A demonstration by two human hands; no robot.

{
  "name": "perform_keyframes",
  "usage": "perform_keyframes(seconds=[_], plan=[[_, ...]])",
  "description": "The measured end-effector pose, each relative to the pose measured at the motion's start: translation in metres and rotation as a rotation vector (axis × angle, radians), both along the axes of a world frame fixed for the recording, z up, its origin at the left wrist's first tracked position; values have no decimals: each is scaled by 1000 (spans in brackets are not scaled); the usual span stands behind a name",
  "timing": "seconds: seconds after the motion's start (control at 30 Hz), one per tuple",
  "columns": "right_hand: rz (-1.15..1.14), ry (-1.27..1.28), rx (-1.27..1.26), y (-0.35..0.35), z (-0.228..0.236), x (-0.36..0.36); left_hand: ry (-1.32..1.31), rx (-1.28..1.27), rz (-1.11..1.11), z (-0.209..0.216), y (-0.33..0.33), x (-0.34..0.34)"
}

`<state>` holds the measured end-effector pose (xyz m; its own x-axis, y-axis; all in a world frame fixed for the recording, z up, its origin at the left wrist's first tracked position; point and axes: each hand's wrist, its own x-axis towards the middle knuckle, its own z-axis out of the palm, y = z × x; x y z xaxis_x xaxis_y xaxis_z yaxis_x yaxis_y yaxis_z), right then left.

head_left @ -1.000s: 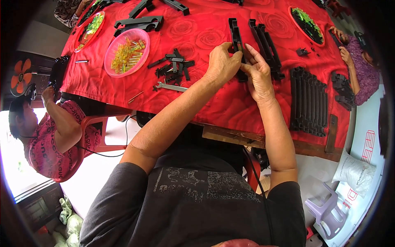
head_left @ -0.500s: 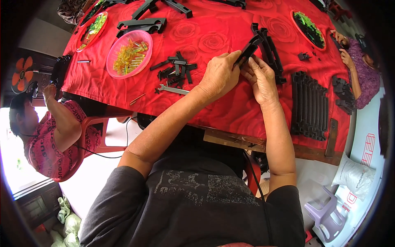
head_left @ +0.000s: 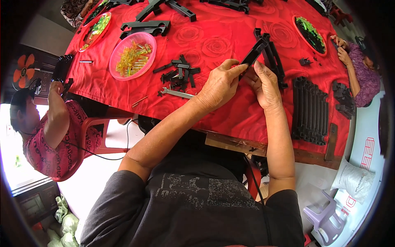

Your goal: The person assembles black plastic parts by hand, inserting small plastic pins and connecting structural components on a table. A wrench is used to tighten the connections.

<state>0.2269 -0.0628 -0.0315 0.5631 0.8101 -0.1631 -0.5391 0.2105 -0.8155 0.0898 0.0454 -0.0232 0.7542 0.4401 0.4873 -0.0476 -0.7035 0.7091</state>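
Note:
Both my hands hold one long black plastic part (head_left: 254,52), tilted up and away over the table. My left hand (head_left: 220,83) grips its near end, thumb and fingers closed on it. On the other side, my right hand (head_left: 265,86) steadies the same part between thumb and fingers; some fingertips are hidden behind it. Just beyond lies another long black piece (head_left: 275,61) on the red cloth. Left of my left hand are a pile of small black parts (head_left: 181,71) and a metal wrench (head_left: 177,93).
A pink bowl (head_left: 154,53) of yellow clear pieces stands left on the red tablecloth (head_left: 218,31). A row of black parts (head_left: 309,111) lies at right. Other trays hold green pieces. One person (head_left: 53,131) sits left, another person (head_left: 362,74) right. A purple stool (head_left: 327,220) stands on the floor.
The held black part has turned and shows more of its length above my hands. My left hand's fingers have shifted along it, and my right hand has opened slightly around it.

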Motion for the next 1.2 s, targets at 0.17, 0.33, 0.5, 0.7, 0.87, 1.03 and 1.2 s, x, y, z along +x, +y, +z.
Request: perform_keyframes(seconds=[0.17, 0.33, 0.5, 0.7, 0.87, 1.03, 1.2], plan=[[24, -69, -31, -1, -1, 1, 23, 11, -46, 0, -2, -2], [-15, -146, -128, -2, 4, -2, 60, 27, -83, 0, 1, -6], [-9, -130, -131, -3, -2, 3, 11, 3, -140, 0, 0, -7], [-2, -88, -107, -3, -1, 4, 93, 8, -111, 1, -6, -11], [21, -77, -91, -4, -1, 5, 101, 15, -75, -3, -6, -11], [3, -80, -71, -6, -3, 7, 90, 48, -82, -2, -5, -8], [5, -86, -76, -4, -2, 2, 73, 0, -91, -7, -3, -11]])
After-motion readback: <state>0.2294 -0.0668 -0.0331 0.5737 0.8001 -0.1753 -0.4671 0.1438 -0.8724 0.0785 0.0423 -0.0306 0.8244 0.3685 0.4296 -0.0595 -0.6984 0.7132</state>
